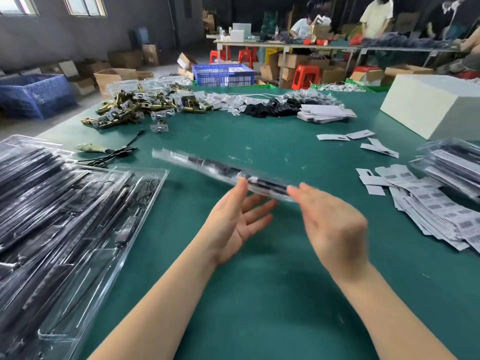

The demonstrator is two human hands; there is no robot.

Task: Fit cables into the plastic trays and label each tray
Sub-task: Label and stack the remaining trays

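Fingers of my left hand [235,219] and right hand [328,222] straight, spread, fingertips touching near end of clear tray [223,174]; tray blurred, above green table [259,294], black cable inside.

Glossy clear plastic tray [223,175], matt green table [259,294], paper labels [428,206].

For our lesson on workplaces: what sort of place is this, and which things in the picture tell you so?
Most likely a small packing workshop. Signs: stacked clear trays holding cables, a pile of barcode labels on the green table, and cardboard boxes on the floor.
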